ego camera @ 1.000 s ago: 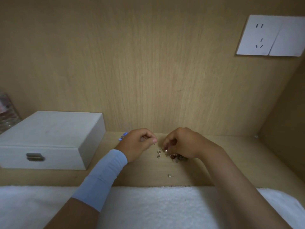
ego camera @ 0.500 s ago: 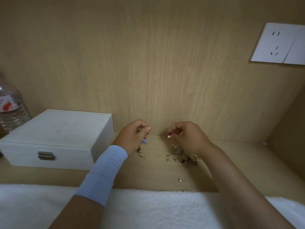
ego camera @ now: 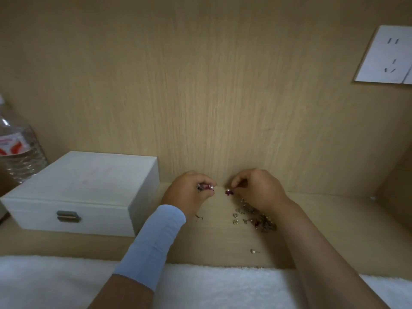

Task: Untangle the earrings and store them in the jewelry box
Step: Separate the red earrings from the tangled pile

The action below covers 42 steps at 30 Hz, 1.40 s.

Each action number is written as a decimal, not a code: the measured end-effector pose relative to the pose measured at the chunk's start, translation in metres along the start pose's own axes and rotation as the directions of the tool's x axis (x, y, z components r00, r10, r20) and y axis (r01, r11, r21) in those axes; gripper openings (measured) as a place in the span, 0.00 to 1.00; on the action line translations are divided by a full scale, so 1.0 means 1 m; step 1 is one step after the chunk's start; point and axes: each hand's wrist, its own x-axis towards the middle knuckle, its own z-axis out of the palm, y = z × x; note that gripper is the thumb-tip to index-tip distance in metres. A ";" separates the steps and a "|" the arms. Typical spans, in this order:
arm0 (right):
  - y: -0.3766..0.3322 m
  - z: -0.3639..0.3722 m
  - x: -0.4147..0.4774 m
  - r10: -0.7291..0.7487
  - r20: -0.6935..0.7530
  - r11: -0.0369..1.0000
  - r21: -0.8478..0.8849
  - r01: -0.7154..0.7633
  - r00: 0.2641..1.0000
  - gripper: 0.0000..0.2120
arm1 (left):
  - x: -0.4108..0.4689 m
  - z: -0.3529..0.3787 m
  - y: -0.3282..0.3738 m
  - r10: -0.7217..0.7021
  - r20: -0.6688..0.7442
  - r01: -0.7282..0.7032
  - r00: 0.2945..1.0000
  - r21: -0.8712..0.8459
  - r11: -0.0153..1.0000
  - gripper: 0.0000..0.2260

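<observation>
My left hand (ego camera: 189, 192) pinches a small earring (ego camera: 206, 187) with a pearl and dark parts, raised above the wooden shelf. Facing it a short gap away, my right hand (ego camera: 256, 188) pinches a dark red earring (ego camera: 229, 192) with a pearl on top. Under my right wrist lies a tangled heap of earrings (ego camera: 258, 219), with several small loose pieces beside it. A lone hook (ego camera: 199, 218) rests by my left wrist, and a pearl stud (ego camera: 254, 251) lies nearer to me. The white wooden jewelry box (ego camera: 89, 188) stands at the left, lid down and clasp facing me.
A plastic water bottle (ego camera: 17, 152) stands behind the box at the far left. A white fluffy towel (ego camera: 211, 286) covers the near edge. The wooden back wall carries a white socket (ego camera: 388, 56) at upper right; a side wall closes the right.
Both hands rose slightly from the shelf and drew apart, each pinching one earring. The view shifted left, showing more of the bottle.
</observation>
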 end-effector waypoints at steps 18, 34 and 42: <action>0.012 0.019 0.014 -0.059 -0.021 0.996 -0.072 0.058 0.998 0.09 | 0.039 0.046 0.008 0.020 0.025 -0.030 0.999 0.506 0.862 0.06; 0.055 -0.033 -0.006 0.007 0.051 1.000 -0.005 -0.007 0.999 0.11 | 0.034 0.042 0.037 -0.064 0.361 -0.069 0.930 0.344 0.937 0.11; 0.055 -0.022 -0.004 0.002 0.167 0.998 -0.062 0.009 0.986 0.10 | 0.027 0.062 0.049 -0.047 0.447 -0.116 0.893 0.330 0.937 0.08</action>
